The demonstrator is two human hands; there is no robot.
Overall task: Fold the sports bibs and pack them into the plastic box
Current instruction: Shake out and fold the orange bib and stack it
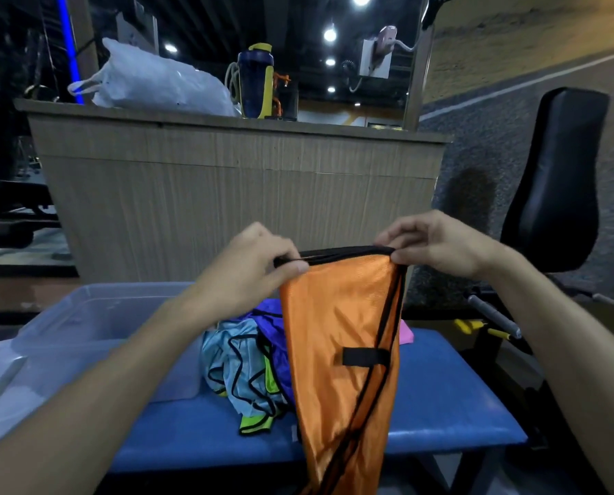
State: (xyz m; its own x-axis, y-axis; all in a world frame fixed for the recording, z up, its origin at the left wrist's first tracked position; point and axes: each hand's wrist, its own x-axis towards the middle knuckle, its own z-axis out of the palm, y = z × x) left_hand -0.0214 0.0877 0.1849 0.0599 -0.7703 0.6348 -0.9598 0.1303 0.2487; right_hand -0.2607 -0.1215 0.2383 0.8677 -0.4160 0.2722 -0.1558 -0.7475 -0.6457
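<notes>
Orange fabric with black trim fills the middle of the view — a sports bib (337, 337) held up in the air by its top edge. The left hand (259, 266) pinches the black band at one end, thumb and fingers curled tight on it, and the right hand (437, 244) pinches the other end the same way, so the band runs nearly level between them. Below the hands the bib hangs down, narrowing and slanting toward the bottom edge of the view, with a short black strap across its front.

Behind the hanging bib a loose pile of bibs (248, 366) lies on a blue padded bench (441, 398) — light blue, purple, neon yellow-green, and a bit of pink showing at the right. The clear plastic box (94, 316) stands on the bench just left of the pile, its near wall touching the heap; what lies inside it cannot be made out through the hazy plastic.

Beyond the bench stands a wood-grain counter (234, 187) carrying a white plastic bag (155, 80) and a dark blue bottle (255, 80) with a yellow lid. A black padded seat back (559, 180) stands at the right.
</notes>
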